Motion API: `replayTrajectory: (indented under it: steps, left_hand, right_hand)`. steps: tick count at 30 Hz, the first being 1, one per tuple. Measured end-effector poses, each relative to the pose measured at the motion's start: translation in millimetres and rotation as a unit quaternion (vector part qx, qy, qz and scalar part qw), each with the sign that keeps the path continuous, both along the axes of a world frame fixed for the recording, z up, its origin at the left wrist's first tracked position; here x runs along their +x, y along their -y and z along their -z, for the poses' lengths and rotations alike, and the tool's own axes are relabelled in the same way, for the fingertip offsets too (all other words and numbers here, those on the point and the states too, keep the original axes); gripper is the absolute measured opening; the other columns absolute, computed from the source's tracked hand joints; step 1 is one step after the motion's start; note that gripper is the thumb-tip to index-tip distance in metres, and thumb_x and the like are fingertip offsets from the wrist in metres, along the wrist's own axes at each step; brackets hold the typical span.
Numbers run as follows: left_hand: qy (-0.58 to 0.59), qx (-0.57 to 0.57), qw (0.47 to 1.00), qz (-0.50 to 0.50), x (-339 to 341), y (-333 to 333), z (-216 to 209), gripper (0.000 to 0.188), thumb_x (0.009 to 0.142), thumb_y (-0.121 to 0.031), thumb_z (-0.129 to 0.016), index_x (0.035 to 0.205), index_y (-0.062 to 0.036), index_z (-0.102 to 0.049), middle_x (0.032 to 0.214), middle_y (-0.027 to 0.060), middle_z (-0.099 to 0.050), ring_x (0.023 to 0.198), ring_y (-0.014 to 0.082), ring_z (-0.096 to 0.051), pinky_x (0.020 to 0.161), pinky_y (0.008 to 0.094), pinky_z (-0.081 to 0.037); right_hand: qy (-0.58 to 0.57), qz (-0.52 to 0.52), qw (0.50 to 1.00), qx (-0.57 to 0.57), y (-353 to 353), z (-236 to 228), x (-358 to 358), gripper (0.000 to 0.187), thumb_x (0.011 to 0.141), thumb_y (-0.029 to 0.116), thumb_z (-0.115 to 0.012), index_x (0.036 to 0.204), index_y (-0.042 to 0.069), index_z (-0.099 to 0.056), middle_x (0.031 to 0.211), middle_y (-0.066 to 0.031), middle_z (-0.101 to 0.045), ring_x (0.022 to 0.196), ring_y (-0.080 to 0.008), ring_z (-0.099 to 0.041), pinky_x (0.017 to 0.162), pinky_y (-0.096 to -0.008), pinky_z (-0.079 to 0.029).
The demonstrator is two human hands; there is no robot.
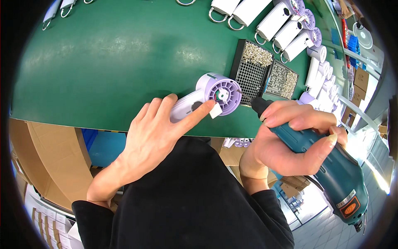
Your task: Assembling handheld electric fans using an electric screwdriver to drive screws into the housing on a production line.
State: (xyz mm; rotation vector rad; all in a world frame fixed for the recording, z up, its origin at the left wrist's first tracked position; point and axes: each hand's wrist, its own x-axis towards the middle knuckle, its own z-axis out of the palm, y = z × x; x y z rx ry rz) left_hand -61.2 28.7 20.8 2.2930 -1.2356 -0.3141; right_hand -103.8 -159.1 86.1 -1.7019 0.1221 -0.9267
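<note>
A handheld fan (186,104) with a white body and an open lilac round head (229,108) lies on the green table near its front edge. My left hand (155,124) rests over the fan's body, its fingers closed round it and the index finger reaching to a small white piece (215,110) at the head's rim. My right hand (296,133) grips a teal electric screwdriver (327,170) with a black nose. The screwdriver's thin bit points left, its tip by the right rim of the fan head; whether it touches cannot be told.
Two black perforated trays with small metal screws, one nearer (248,81) and one to its right (282,81), stand beyond the fan head. Several white and lilac fans (271,25) with strap loops lie at the far right. A cardboard box (54,153) stands below the table's left front edge.
</note>
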Motion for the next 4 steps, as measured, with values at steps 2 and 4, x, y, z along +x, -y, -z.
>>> replayTrajectory:
  steps: [2, 4]
  left_hand:
    - [-0.003, -0.004, 1.0, 0.001, 0.0, -0.4, 1.0, 0.073, 0.071, -0.001, -0.063, 0.136, -0.0325, -0.05, 0.096, 0.0111, -0.052, 0.074, 0.0224, -0.052, 0.067, 0.0317, -0.049]
    - [-0.009, 0.0, 1.0, 0.005, 0.7, -0.6, 0.6, 0.074, 0.071, -0.001, -0.063, 0.137, -0.0326, -0.049, 0.096, 0.0108, -0.052, 0.074, 0.0224, -0.052, 0.068, 0.0318, -0.049]
  right_hand:
    - [-0.004, 0.007, 1.0, -0.015, -1.6, -0.7, 0.2, 0.026, 0.098, 0.03, -0.035, 0.115, 0.016, -0.049, 0.071, -0.0087, -0.048, 0.037, -0.0207, -0.045, 0.034, -0.036, -0.042]
    - [-0.025, 0.006, 0.999, -0.039, -0.8, -3.2, -2.2, 0.026, 0.099, 0.032, -0.035, 0.116, 0.019, -0.049, 0.072, -0.0086, -0.048, 0.038, -0.0215, -0.046, 0.036, -0.0386, -0.044]
